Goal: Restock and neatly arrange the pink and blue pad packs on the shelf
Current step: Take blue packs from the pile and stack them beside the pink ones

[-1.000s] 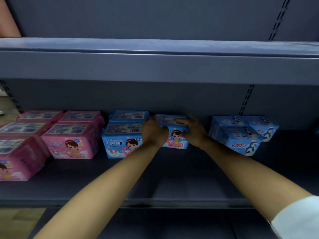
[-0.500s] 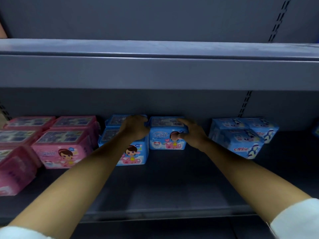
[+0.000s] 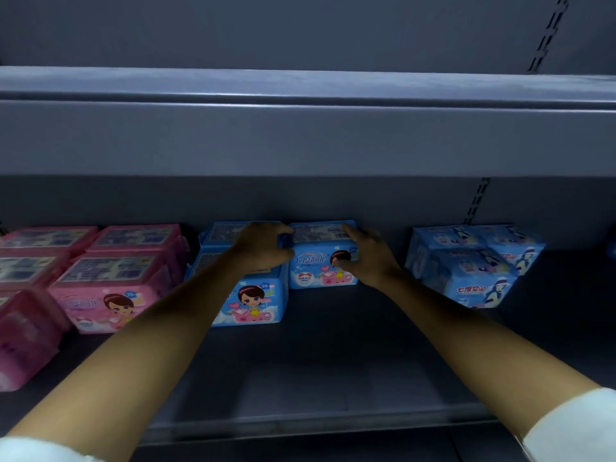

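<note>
A blue pad pack [image 3: 316, 271] stands at the back of the grey shelf [image 3: 333, 355], near its middle. My right hand [image 3: 370, 258] grips its right side, thumb on the front face. My left hand [image 3: 263, 248] rests at its left edge, over the top of a blue pack [image 3: 253, 301] that stands further forward; another blue pack [image 3: 220, 233] sits behind that one. Several pink packs [image 3: 106, 281] fill the left of the shelf. A cluster of lighter blue packs [image 3: 473, 265] sits to the right.
The shelf board above [image 3: 300, 135] hangs low over the packs. The shelf's front lip [image 3: 316, 425] runs below my forearms. A slotted upright [image 3: 476, 201] shows on the back wall at right. Bare shelf floor lies in front of the middle packs.
The blue pack has been pushed back and left beside the other blue packs. My left hand shifted left onto the front blue pack, then back to the pack's left edge.
</note>
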Motion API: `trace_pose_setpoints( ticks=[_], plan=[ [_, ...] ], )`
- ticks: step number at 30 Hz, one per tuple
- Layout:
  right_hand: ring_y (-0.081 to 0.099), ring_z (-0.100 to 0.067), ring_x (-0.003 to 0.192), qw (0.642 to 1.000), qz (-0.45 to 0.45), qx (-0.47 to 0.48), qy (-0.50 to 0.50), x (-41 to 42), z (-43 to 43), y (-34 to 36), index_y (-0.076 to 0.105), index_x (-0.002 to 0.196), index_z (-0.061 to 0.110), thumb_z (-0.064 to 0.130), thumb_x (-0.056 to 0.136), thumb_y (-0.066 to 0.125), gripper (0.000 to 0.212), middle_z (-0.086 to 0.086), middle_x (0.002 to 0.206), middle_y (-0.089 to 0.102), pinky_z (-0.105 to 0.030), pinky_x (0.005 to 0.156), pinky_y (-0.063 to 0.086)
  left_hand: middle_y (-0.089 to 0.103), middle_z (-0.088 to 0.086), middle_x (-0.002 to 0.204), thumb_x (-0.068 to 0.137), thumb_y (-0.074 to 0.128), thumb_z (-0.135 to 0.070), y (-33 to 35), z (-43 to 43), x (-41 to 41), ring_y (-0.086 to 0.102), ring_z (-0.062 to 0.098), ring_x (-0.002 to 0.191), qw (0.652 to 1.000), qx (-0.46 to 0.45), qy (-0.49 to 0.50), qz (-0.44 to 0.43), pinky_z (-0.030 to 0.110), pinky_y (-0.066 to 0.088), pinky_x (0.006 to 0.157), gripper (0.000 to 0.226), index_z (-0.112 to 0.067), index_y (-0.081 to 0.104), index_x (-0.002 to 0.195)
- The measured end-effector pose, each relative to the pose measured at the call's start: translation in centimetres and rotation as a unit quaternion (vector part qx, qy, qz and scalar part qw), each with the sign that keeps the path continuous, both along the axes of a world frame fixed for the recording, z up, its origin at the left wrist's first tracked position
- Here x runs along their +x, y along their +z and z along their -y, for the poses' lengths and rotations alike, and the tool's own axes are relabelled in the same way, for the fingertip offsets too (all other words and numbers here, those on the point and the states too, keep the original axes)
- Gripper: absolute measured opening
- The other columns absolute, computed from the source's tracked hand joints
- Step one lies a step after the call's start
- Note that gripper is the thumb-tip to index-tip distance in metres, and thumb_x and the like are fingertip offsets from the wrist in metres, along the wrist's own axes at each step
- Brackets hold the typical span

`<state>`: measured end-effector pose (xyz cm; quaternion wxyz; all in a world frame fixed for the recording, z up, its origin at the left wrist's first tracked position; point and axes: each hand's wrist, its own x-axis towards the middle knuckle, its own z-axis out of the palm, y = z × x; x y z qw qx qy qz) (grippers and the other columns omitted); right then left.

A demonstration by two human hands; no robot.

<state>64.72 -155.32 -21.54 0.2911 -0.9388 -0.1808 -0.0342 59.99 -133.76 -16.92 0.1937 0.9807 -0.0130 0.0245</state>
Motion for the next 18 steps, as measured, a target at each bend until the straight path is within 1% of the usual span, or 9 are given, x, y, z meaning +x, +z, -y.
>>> trace_pose_setpoints(
  ticks=[3, 7, 12, 15, 18],
  plan=[
    [0.041, -0.028, 0.129, 0.999, 0.028, -0.008, -0.015, -0.38, -0.48, -0.18, 0.024, 0.15, 0.019, 0.034, 0.087, 0.067, 0.078, -0.015, 0.144, 0.029, -0.034, 0.106, 0.037, 0.055, 0.006, 0.133, 0.087, 0.066, -0.036, -0.11, -0.13, 0.1, 0.053, 0.022, 0.117, 1.0, -0.016, -0.003, 0.001, 0.025, 0.04, 0.088, 0.055, -0.019, 0.05, 0.137],
    [0.043, -0.027, 0.127, 0.999, 0.034, -0.009, -0.016, -0.39, -0.7, -0.04, 0.026, 0.15, 0.018, 0.033, 0.087, 0.067, 0.076, -0.014, 0.144, 0.031, -0.035, 0.104, 0.041, 0.061, 0.014, 0.121, 0.085, 0.068, -0.039, -0.27, -0.1, 0.39, 0.058, 0.029, 0.108, 0.999, -0.032, 0.014, 0.014, 0.034, 0.045, 0.087, 0.054, -0.019, 0.053, 0.134],
    [0.045, -0.027, 0.125, 0.999, 0.037, 0.0, -0.021, -0.52, -1.03, 0.06, 0.027, 0.149, 0.019, 0.033, 0.089, 0.065, 0.073, -0.014, 0.143, 0.032, -0.034, 0.1, 0.044, 0.062, 0.015, 0.116, 0.084, 0.07, -0.04, -0.49, -0.43, 0.66, 0.058, 0.032, 0.106, 0.999, -0.036, 0.019, 0.019, 0.041, 0.047, 0.089, 0.053, -0.021, 0.056, 0.131],
    [0.044, -0.027, 0.126, 0.999, 0.028, -0.008, -0.013, -0.41, -0.83, -0.02, 0.022, 0.15, 0.019, 0.032, 0.09, 0.064, 0.075, -0.013, 0.145, 0.028, -0.033, 0.1, 0.043, 0.062, 0.015, 0.116, 0.083, 0.071, -0.038, -0.49, -0.38, 0.62, 0.058, 0.031, 0.106, 0.998, -0.048, 0.019, 0.021, 0.04, 0.046, 0.089, 0.052, -0.022, 0.056, 0.13],
    [0.039, -0.025, 0.131, 1.0, 0.003, -0.025, 0.015, -0.33, -0.51, -0.21, 0.012, 0.152, 0.018, 0.024, 0.087, 0.068, 0.086, -0.011, 0.15, 0.017, -0.031, 0.102, 0.041, 0.06, 0.012, 0.121, 0.082, 0.072, -0.037, -0.66, -0.39, 0.64, 0.056, 0.029, 0.11, 0.998, -0.053, 0.011, 0.027, 0.039, 0.045, 0.092, 0.054, -0.024, 0.055, 0.131]
  ],
)
